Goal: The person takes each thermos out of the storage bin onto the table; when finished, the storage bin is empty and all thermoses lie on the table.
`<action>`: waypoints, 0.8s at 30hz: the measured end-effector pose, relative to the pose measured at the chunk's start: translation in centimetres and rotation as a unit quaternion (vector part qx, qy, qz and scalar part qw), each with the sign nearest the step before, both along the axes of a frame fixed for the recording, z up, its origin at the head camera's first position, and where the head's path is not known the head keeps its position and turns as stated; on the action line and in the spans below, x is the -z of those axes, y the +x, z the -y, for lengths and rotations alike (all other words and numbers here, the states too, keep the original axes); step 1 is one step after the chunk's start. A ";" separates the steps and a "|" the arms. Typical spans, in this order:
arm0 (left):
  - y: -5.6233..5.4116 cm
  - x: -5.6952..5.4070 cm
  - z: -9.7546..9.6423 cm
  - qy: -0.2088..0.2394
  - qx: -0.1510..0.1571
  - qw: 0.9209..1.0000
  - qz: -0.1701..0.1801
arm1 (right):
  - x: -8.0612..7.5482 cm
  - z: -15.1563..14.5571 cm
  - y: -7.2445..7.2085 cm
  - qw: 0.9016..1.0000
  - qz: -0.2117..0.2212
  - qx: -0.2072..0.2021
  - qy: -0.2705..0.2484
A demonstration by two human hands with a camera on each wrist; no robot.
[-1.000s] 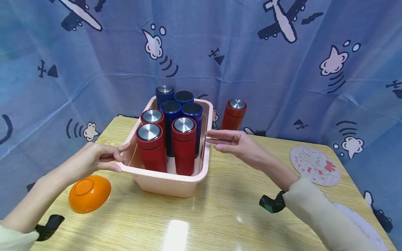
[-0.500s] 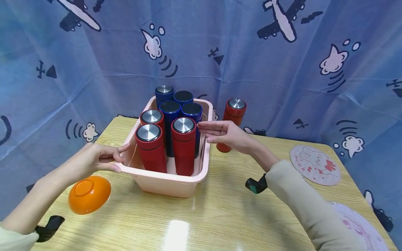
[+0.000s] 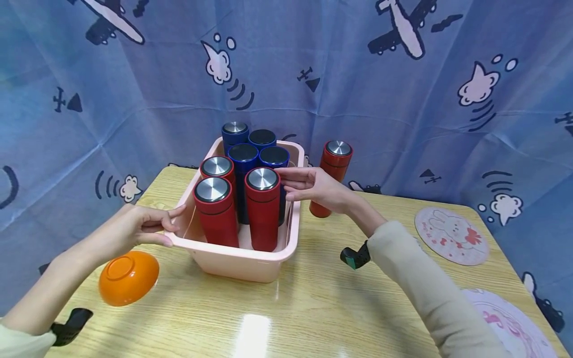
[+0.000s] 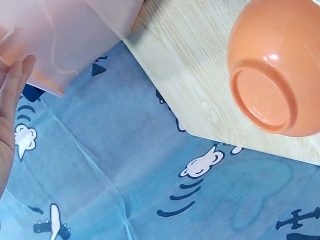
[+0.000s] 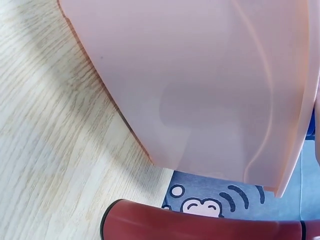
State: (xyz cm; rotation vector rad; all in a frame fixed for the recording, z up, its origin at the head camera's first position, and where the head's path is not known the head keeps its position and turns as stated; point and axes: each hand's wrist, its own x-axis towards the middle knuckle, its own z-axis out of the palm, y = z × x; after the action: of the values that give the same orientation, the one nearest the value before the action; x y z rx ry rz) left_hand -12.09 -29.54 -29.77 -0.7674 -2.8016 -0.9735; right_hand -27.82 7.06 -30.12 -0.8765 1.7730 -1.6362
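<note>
A pale pink plastic bin (image 3: pixel 239 266) stands on the table, holding three red thermos bottles with silver lids and several blue ones behind them. My left hand (image 3: pixel 145 223) pinches the bin's left front rim between thumb and fingers. My right hand (image 3: pixel 313 186) reaches over the right rim, fingers nearly straight. Its fingertips are at the upper side of the front right red thermos (image 3: pixel 262 214), in front of a blue thermos (image 3: pixel 274 156); whether they touch is unclear. Only a sliver of that hand shows in the right wrist view, past the bin wall (image 5: pixel 200 90).
Another red thermos (image 3: pixel 335 161) stands behind the right hand, outside the bin. An upside-down orange bowl (image 3: pixel 129 278) lies left of the bin. Two round printed mats (image 3: pixel 452 236) are on the right. A blue patterned curtain (image 3: pixel 358 89) hangs behind the wooden table (image 3: pixel 313 308).
My right hand has moved left and slightly up, from the bin's right rim to the front right red thermos. The left hand and the bin have stayed put.
</note>
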 end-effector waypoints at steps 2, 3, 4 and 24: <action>0.0 0.0 0.0 -0.001 0.000 1.000 -0.002 | -0.1 0.2 0.0 1.000 0.001 -0.002 0.002; 0.0 0.0 0.0 0.000 0.000 1.000 -0.001 | -0.1 0.3 0.0 1.000 0.002 -0.004 0.002; 0.0 0.0 0.0 0.000 -0.001 1.000 -0.001 | -0.1 0.4 -0.1 1.000 0.002 -0.005 0.003; 0.0 0.2 0.1 0.007 0.009 1.000 -0.013 | -0.6 2.3 -0.3 0.999 0.005 0.004 0.037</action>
State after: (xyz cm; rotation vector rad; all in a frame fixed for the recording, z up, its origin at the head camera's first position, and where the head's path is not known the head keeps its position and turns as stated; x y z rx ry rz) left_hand -12.08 -29.60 -29.92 -0.7979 -2.7673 -0.9783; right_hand -28.08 4.73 -29.51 -0.8258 1.8204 -1.5662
